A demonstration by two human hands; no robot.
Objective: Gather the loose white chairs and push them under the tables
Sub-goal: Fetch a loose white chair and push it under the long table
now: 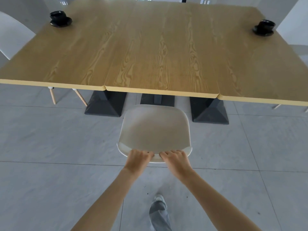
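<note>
White chairs, L to R: one (11, 35) at the far-left table side, seat toward the top, and wooden legs (53, 97) of another showing under the near-left edge, so prob tucked in. Centre chair (155, 129) stands on the tile floor (50, 139) facing the wooden table (150, 47), front edge just short of the table's near edge, not under yet. Left hand (139, 157) and right hand (175, 158) both curled closed over its backrest rim, side by side. Judging: this one needs a straight push fwd between the black bases (105, 104). More legs (277, 106) under the right edge.
</note>
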